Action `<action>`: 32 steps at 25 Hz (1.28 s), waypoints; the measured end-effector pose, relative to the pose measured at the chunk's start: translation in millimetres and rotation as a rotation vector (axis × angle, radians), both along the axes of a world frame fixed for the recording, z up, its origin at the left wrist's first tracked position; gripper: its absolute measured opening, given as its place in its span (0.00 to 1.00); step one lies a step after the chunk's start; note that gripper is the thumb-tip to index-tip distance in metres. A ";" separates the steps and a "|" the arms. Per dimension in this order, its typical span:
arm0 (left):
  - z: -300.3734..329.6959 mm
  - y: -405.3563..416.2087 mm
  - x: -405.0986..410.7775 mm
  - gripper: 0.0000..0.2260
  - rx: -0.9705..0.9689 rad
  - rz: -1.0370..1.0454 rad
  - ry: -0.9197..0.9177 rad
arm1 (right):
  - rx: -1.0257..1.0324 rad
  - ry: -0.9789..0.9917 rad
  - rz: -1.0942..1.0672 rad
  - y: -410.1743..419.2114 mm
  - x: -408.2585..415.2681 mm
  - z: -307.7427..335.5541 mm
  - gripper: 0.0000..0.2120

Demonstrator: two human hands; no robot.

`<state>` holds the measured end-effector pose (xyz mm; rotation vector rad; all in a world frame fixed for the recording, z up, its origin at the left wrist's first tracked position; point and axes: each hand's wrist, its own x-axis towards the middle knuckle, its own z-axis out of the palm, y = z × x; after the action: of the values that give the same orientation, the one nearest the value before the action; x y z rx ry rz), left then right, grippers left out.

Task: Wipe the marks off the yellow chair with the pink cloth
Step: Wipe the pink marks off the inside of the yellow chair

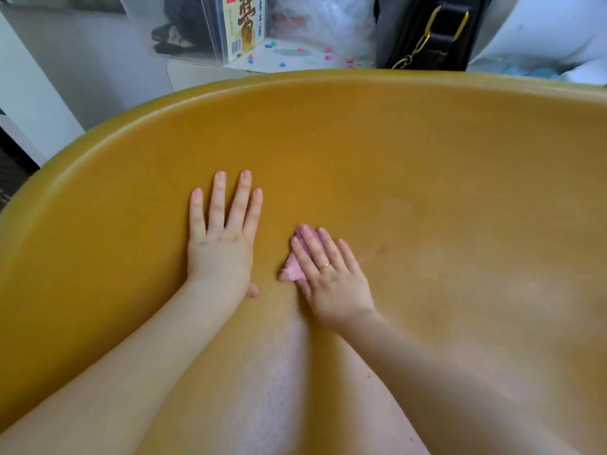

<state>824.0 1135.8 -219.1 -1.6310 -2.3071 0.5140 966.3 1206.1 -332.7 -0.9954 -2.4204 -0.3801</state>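
Yellow chair fills most of the frame, its curved rim running from lower left up across the top. Seat surface looks matte, w/ a paler, hazy patch toward the right and another down the bottom centre btwn the forearms.

Left hand sits centre-left of frame, palm flat on the seat, fingers spread and straight, thumb tucked under at its lower right edge. It's released, holding nothing, just pressed on the plastic.

Right hand is just right of centre, near the left hand but apart from it. Fingers are extended and together, pressing down flat on the pink cloth, not clenched around it. A ring shows on one finger. Cloth is a small wad mostly hidden under the fingers; a corner pokes out at the hand's left side and a bit shows past the fingertips. Cloth lies on the seat, roughly mid-frame.

Faint reddish mark streaks the seat just right of the right hand, near the little finger.

Behind the rim, top of frame: a printed box upper centre-left, small coloured bits scattered on a white surface, and a black bag w/ a gold chain at upper right.
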 end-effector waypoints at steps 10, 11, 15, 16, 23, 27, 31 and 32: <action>-27.4 -2.5 9.5 0.65 0.054 -0.215 0.006 | -0.313 0.023 -0.134 -14.7 4.9 -20.0 0.33; -31.9 -3.6 11.7 0.65 0.029 -0.208 -0.024 | -0.371 -0.026 -0.059 -24.6 12.9 -26.0 0.34; -45.7 -3.3 19.0 0.67 0.022 -0.237 -0.100 | -0.304 -0.106 0.011 -22.5 35.9 -11.2 0.33; -45.3 -2.9 19.7 0.67 0.011 -0.241 -0.102 | -0.265 -0.075 -0.012 -24.0 38.4 -1.6 0.29; -37.0 -4.3 25.6 0.65 -0.011 -0.199 -0.069 | -0.264 -0.116 0.258 -33.1 56.4 -13.5 0.30; -48.1 -3.4 19.9 0.59 -0.032 -0.235 -0.106 | -0.172 -0.006 0.008 16.6 48.1 -9.7 0.29; -53.1 -0.3 18.0 0.59 -0.044 -0.216 -0.099 | 0.000 0.116 -0.159 77.9 79.4 29.2 0.31; -53.8 0.5 18.7 0.59 -0.045 -0.212 -0.094 | -0.046 0.136 -0.153 72.2 74.3 26.9 0.32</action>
<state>842.7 1136.3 -272.9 -1.9318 -2.1642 0.4522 1040.7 1278.3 -305.8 -1.1916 -2.2475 -0.3001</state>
